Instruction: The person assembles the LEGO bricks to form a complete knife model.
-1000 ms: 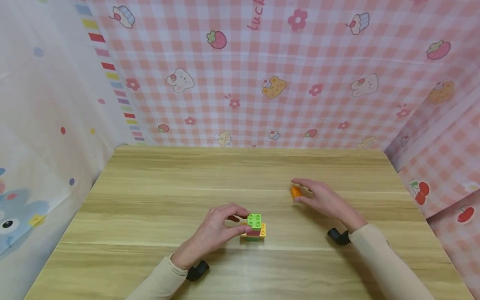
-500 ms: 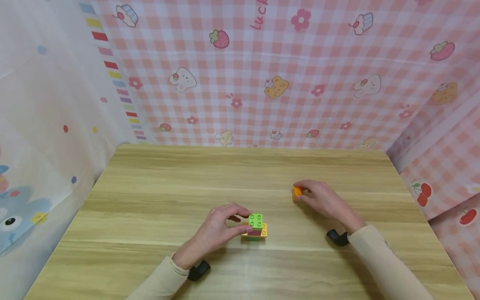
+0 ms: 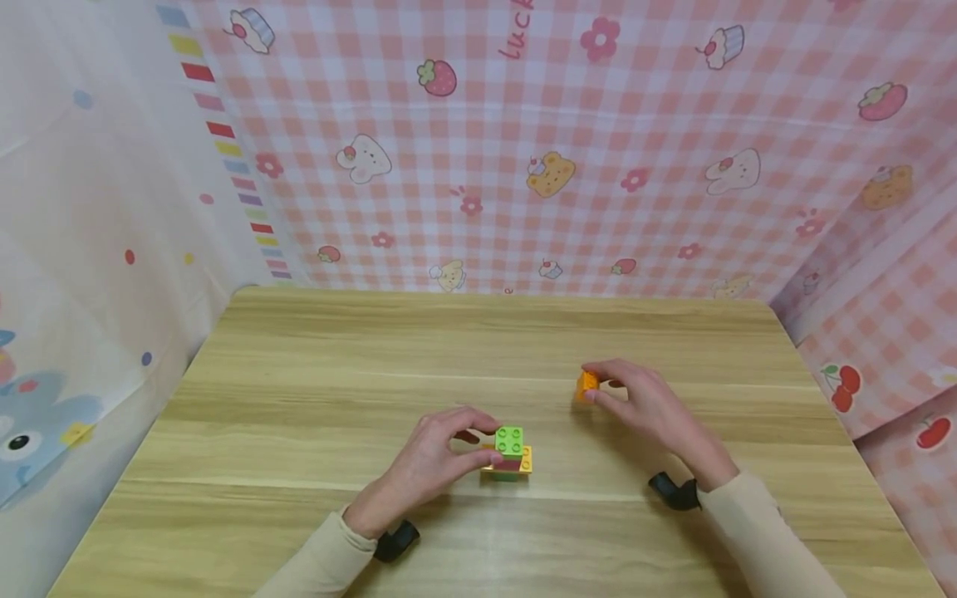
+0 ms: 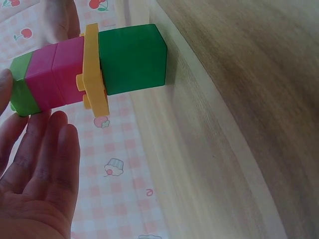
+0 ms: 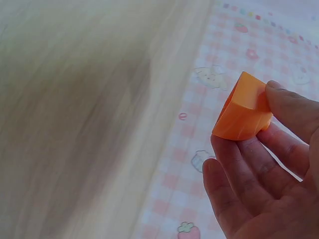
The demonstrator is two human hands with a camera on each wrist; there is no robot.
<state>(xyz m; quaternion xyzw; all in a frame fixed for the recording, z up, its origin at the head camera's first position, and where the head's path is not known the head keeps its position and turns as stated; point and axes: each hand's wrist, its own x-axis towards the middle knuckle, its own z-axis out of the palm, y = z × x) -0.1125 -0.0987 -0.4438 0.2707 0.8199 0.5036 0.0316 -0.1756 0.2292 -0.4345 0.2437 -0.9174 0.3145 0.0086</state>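
A stack of toy building bricks stands upright on the wooden table. In the left wrist view it runs from a dark green brick (image 4: pixel 133 59) through a thin yellow plate (image 4: pixel 92 64) and two magenta bricks (image 4: pixel 55 73) to a light green brick (image 4: pixel 21 82) at the top. My left hand (image 3: pixel 434 457) pinches that top brick between thumb and fingers. Farther back and to the right, my right hand (image 3: pixel 645 403) pinches an orange brick (image 5: pixel 244 109) between thumb and fingers. The orange brick appears raised off the table, and its hollow underside shows in the right wrist view.
The wooden table (image 3: pixel 336 357) reaches back to a pink checked cloth (image 3: pixel 478 166). A white patterned cloth (image 3: pixel 97 216) hangs at the left, and more checked cloth hangs at the right. Black wrist mounts (image 3: pixel 396 541) sit below the sleeves.
My right hand has closed its fingers on the orange brick, picked it up and moved slightly left with it. The left hand and the stack have stayed in place.
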